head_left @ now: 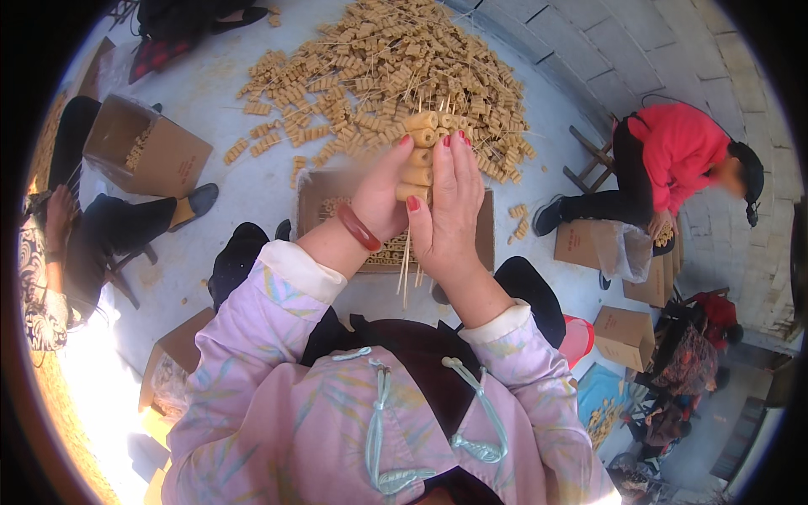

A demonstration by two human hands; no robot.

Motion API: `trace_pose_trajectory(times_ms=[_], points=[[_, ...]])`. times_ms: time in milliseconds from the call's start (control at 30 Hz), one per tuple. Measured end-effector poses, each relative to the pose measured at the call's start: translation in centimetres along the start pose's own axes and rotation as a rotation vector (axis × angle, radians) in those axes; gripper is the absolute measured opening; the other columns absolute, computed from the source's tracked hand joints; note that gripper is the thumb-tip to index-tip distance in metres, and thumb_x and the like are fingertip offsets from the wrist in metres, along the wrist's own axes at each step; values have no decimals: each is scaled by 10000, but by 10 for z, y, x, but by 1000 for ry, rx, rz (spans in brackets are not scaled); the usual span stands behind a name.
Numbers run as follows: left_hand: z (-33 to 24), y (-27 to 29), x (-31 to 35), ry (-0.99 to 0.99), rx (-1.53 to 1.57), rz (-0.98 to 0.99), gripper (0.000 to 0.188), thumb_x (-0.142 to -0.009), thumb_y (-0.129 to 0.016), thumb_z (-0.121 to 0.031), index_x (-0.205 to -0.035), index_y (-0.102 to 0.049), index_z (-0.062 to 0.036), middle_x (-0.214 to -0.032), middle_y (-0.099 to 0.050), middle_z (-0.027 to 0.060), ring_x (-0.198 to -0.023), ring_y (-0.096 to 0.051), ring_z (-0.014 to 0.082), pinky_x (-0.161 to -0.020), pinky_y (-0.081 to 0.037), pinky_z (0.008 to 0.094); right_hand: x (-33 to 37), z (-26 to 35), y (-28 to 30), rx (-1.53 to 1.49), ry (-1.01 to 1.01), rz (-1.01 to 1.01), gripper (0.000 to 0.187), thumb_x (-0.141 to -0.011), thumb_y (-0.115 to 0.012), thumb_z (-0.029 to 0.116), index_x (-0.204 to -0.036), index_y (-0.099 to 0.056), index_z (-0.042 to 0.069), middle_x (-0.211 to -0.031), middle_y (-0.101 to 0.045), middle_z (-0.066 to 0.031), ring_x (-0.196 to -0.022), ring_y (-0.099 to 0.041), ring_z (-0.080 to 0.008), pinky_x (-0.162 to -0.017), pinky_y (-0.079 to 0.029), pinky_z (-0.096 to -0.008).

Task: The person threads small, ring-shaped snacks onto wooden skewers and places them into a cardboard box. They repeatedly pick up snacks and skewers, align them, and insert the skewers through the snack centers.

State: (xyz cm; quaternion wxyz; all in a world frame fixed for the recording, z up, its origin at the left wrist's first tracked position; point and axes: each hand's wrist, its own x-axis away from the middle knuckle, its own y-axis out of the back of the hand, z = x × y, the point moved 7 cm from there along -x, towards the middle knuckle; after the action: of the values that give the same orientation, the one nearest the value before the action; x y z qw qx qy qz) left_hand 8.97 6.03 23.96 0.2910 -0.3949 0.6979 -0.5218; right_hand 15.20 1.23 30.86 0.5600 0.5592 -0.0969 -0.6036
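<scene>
In the head view, the bundle of skewered tan rolls [418, 174] sits near the middle of the frame, between my two hands. My left hand [380, 200] presses its left side, one red-nailed fingertip reaching the upper rolls; my right hand [453, 206] lies flat along its right side, fingers straight and together, pointing toward the top of the frame. My right thumb [419, 225] crosses at the bundle's lower end. So both hands grip it, one from each side. Thin sticks [406, 273] hang out below, and more tips show above the rolls.

My right fingers cover part of the bundle, and most of my left fingers are out of sight, so I can't tell how they bend. My hands and wrists also hide much of the cardboard carton [486, 240] underneath, and a blurred patch smears its upper left edge.

My forearms rise from the lower frame in lilac sleeves [261, 295], angling inward, a reddish-brown bracelet [358, 228] on my left wrist. A large heap of skewered rolls [387, 76] fills the upper middle.
</scene>
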Motion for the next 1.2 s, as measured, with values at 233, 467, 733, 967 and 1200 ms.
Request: trace_pose_trajectory(times_ms=[233, 467, 733, 967, 1200], points=[[1, 3, 2, -26, 82, -20, 437, -1018, -480, -362, -1330, -529, -61, -1282, -613, 71, -1176, -590, 199, -1022, -457, 362, -2, 0, -3, 29, 6, 23, 625, -941, -514, 341, -1483, -395, 52, -1531, -305, -285, -1376, -320, -481, -1115, -238, -559], [2, 0, 2, -6, 64, -38, 433, -1013, -484, -353, -1332, -530, -64, -1289, -610, 71, -1169, -595, 194, -1014, -465, 360, -4, 0, 0, 14, 0, 53, 642, -955, -495, 370, -1478, -388, 14, -1523, -323, -279, -1381, -325, -460, -1122, -224, -546], [2, 10, -3, 18, 16, -132, 429, -1007, -469, -315, -1346, -516, -55, -1269, -621, 102, -1148, -607, 234, -1007, -472, 382, -8, -9, 18, -148, -9, 33, 646, -976, -491, 358, -1496, -344, 4, -1517, -336, -270, -1389, -336, -438, -1130, -244, -517], [9, 20, -6, 125, -275, 22, 521, -964, -508, -276, -1413, -436, -22, -1329, -570, 149, -1196, -579, 268, -995, -485, 393, 41, -88, 79, -475, -334, 34, 539, -1025, -460, 220, -1488, -350, -32, -1435, -488, -215, -1352, -447, -289, -1140, -292, -392], [58, 67, -14, 525, -949, 31, 869, -808, -707, -251, -1537, -281, -45, -1434, -466, 114, -1300, -466, 208, -1063, -391, 349, 121, -175, 96, -751, -827, 20, 484, -1048, -429, 253, -1452, -414, -12, -1247, -637, -165, -1170, -580, -232, -1046, -389, -358]])
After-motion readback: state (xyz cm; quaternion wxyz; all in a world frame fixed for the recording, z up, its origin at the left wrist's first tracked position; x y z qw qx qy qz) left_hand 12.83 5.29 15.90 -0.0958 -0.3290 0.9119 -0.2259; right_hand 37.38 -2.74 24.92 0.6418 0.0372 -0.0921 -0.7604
